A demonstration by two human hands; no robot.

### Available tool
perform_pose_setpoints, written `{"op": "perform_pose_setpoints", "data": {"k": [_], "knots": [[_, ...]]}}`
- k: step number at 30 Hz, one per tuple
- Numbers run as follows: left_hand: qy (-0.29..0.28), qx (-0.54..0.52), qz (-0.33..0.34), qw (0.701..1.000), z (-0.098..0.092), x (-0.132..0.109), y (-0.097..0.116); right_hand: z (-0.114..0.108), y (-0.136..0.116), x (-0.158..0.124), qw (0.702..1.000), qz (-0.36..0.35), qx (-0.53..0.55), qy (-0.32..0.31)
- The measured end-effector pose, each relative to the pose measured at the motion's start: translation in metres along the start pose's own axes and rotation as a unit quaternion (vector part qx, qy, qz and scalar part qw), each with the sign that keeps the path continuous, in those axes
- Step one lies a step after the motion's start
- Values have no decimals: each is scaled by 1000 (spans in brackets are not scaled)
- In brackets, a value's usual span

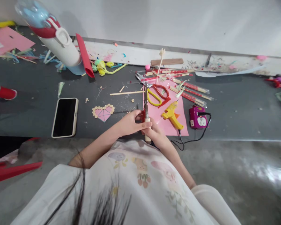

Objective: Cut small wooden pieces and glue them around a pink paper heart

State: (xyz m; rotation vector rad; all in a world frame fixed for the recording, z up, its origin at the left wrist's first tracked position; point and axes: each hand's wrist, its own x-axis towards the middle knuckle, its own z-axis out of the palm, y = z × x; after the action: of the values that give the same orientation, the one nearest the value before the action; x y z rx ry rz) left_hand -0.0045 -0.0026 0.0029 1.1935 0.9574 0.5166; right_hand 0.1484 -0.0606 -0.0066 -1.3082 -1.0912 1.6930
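Close to the table's front edge, my left hand (134, 122) and my right hand (156, 130) meet, fingers closed around a wooden-handled tool (147, 120). Its narrow dark blade points away from me; the exact kind is unclear. Something red shows beside the handle at my left fingers, partly hidden. To the left lies a pink paper heart (104, 116) with thin lines across it and small cream pieces along its upper edge. Beyond the blade are scissors (162, 89) with red and yellow handles. A yellow glue gun (172, 116) rests on pink paper (162, 128) at the right.
A phone (65, 118) and red thread spool (5, 92) lie left. Behind them stands a water bottle (61, 47). Red-wrapped sticks (192, 89) lie at the back right. A purple box (198, 118) with a black cable is near the front edge. A thin stick (126, 93) lies beyond the heart.
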Motion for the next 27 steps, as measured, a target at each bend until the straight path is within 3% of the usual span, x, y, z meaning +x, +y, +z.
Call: {"op": "perform_pose_setpoints", "data": {"k": [5, 9, 23, 27], "knots": [[24, -153, -40, 987, 10, -2, -2, 0, 3, 0, 1000, -12, -20, 0], [45, -193, -44, 979, 15, -4, -1, -1, 5, 0, 999, -30, -37, 8], [76, -162, -19, 984, 18, -2, -3, -2, 1, 1, 999, -30, -21, -2], [32, -74, 12, 997, 13, 3, -7, -4, 1, 2, 1000, -10, 1, -2]]}}
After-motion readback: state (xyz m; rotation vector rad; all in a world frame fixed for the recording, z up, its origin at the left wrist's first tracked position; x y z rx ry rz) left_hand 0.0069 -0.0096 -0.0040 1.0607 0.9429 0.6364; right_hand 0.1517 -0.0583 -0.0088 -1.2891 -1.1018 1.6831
